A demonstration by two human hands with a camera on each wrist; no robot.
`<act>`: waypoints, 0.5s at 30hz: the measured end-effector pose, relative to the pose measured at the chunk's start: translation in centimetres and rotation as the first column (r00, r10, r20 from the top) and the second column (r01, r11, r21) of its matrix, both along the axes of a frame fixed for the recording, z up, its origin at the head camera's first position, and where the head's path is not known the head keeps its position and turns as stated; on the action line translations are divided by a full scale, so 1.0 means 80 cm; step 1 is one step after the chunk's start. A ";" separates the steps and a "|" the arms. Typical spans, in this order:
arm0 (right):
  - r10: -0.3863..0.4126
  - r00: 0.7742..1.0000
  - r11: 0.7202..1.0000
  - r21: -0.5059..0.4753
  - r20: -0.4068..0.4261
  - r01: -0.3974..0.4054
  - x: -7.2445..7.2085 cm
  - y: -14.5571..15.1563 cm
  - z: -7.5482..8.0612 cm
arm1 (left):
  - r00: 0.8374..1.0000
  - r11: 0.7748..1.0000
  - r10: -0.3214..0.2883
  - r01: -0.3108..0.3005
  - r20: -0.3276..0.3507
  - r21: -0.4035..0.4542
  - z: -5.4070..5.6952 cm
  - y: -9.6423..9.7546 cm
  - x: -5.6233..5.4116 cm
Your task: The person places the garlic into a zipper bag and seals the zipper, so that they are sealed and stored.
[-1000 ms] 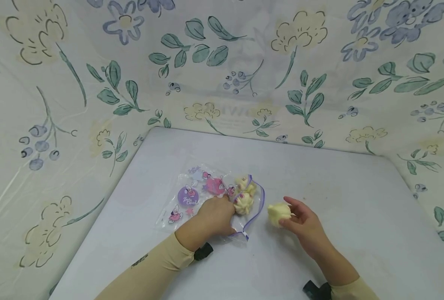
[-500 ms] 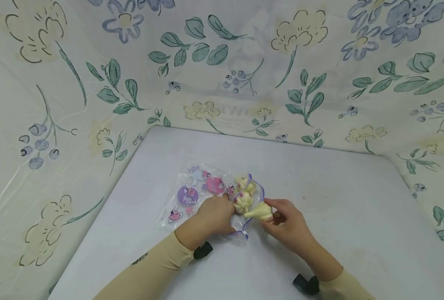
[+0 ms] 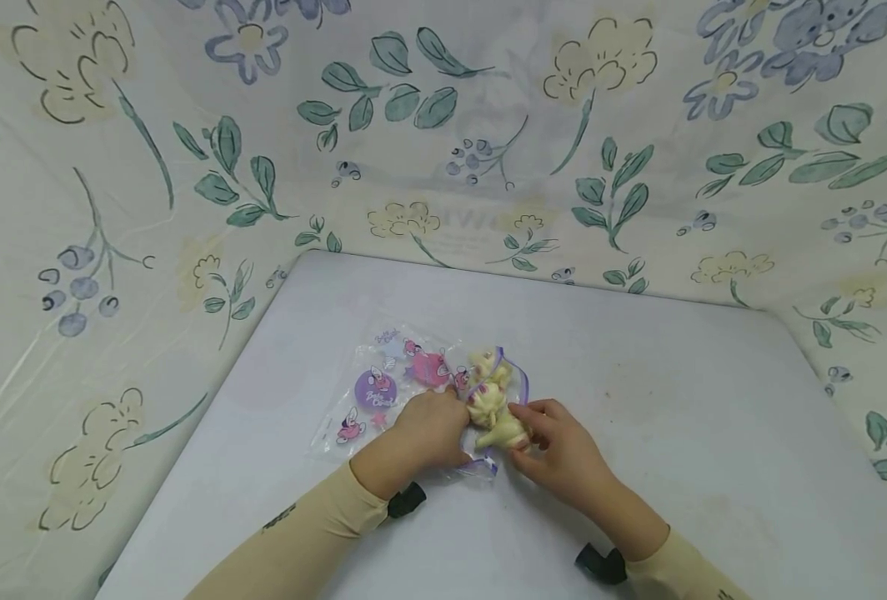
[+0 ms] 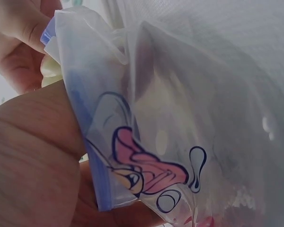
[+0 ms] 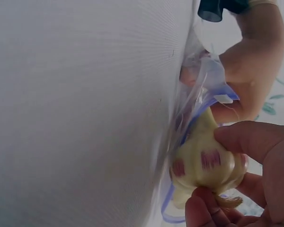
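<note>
A clear zip bag [image 3: 376, 390] with pink and purple cartoon prints lies on the white table, its purple-edged mouth facing right. My left hand [image 3: 432, 429] grips the bag near its mouth; in the left wrist view the purple zip edge [image 4: 100, 182] runs between thumb and fingers. Between the thumb and fingers of my right hand [image 3: 567, 454] is a garlic bulb [image 5: 206, 156], stem pointing into the bag's mouth, root tuft toward my palm. Another garlic bulb [image 3: 487, 403] sits just inside the bag, with one more pale bulb [image 3: 488, 365] behind it.
The white tabletop [image 3: 676, 417] extends around the bag, with a few tiny specks to the right. A floral-printed sheet [image 3: 473, 125] rises along the back and sides. Dark wrist-worn devices [image 3: 601, 564] show below both forearms.
My right hand has carried the garlic bulb leftward, turning its stem toward the bag, from beside the bag into its mouth. The left hand has kept its place on the bag.
</note>
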State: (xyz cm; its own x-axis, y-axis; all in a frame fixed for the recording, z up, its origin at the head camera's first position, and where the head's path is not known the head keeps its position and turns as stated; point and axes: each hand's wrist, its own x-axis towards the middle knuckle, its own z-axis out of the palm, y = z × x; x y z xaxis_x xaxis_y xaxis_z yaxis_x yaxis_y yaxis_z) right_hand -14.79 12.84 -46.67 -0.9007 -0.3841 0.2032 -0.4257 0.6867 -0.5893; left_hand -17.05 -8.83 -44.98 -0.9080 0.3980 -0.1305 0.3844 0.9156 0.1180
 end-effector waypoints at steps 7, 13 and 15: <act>-0.020 0.997 0.999 0.050 0.074 0.016 0.001 -0.001 0.003 | 1.000 1.000 -0.005 0.005 -0.012 -0.001 0.001 -0.001 0.001; -0.029 0.996 0.998 0.059 0.087 0.024 0.001 -0.001 0.002 | 1.000 1.000 -0.003 0.003 -0.012 -0.008 0.001 -0.001 0.002; -0.035 0.996 0.997 0.070 0.080 0.030 0.001 -0.002 0.001 | 1.000 1.000 0.001 -0.001 -0.009 -0.009 0.001 -0.001 0.002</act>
